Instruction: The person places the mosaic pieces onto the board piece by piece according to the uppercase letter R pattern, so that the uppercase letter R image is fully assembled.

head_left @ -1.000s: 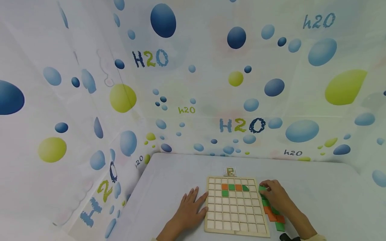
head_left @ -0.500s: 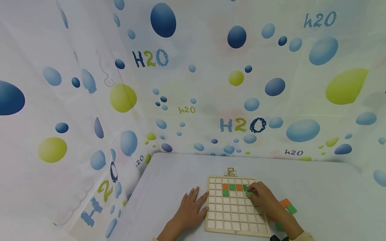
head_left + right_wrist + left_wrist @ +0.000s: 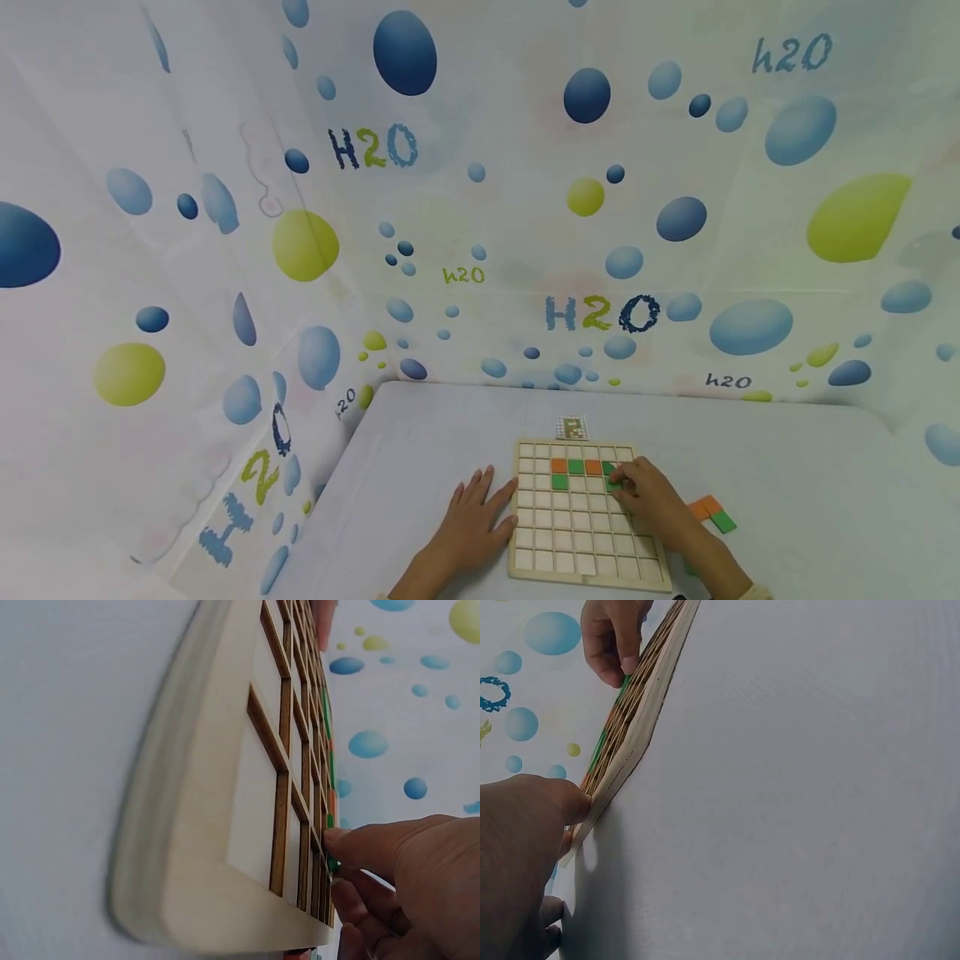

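A wooden grid board lies on the table. In the head view, its second row from the far side bears an orange tile, a green tile, another orange tile and a green tile with a curved edge, partly covered by fingers. One more green tile sits a row nearer. My right hand pinches a green square tile at the cell below the curved one; thumb and fingertips meet there in the right wrist view. With fingers spread, my left hand rests against the board's left edge.
A small pattern card lies just beyond the board's far edge. Right of the board are loose orange tiles and a green tile, some hidden under the right forearm. A patterned curtain hangs behind the table.
My right hand has taken a green tile from the pile on the right and moved left with it onto the board, below the curved tile. My left hand has stayed still.
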Demonstrator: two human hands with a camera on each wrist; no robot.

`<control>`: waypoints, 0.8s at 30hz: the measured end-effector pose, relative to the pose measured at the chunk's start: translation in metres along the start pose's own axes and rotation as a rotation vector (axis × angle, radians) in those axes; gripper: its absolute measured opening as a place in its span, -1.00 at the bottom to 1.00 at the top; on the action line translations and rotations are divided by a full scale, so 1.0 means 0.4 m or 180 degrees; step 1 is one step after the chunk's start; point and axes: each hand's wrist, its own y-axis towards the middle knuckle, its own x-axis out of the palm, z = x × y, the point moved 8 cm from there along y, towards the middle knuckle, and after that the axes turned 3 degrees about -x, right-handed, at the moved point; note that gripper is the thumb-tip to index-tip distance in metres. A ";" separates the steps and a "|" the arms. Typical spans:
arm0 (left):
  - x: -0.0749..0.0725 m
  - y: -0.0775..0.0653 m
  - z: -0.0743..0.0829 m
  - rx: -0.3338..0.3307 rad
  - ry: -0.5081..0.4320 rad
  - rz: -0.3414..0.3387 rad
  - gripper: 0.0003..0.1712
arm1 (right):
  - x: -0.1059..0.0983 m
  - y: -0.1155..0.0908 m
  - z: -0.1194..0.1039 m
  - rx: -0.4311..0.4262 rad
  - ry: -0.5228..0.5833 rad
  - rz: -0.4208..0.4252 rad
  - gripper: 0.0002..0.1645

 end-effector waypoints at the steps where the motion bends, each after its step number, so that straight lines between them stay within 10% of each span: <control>1: 0.000 0.000 -0.001 -0.0006 0.0003 -0.0002 -0.31 | 0.000 -0.002 -0.001 -0.0008 0.0005 0.0001 -0.84; 18: -0.001 -0.001 0.003 0.0033 -0.0044 0.0034 -0.32 | -0.090 -0.063 0.041 0.0224 -0.0339 0.0153 -0.76; 24: -0.005 -0.003 0.003 0.0041 -0.0027 0.0058 -0.32 | -0.172 -0.104 0.135 0.0876 -0.0635 -0.0001 -0.49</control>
